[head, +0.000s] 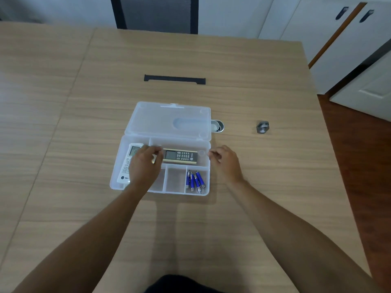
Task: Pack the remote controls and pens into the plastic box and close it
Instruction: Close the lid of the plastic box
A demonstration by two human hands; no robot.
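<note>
Both forearms reach up from the bottom of the frame to the box (pixel 160 188) at mid-frame. The left hand (pixel 145 163), fingers curled, rests over the divider between the white remote (pixel 131 158) and the dark remote (pixel 179 156); whether it grips anything I cannot tell. The right hand (pixel 225 160) hovers loosely curled, empty, at the box's right rim. Pens (pixel 194 181) lie in the lower-right compartment. Packing looks done; next, swing the lid (pixel 168 120) shut. The table (pixel 264 187) around is mostly bare.
</note>
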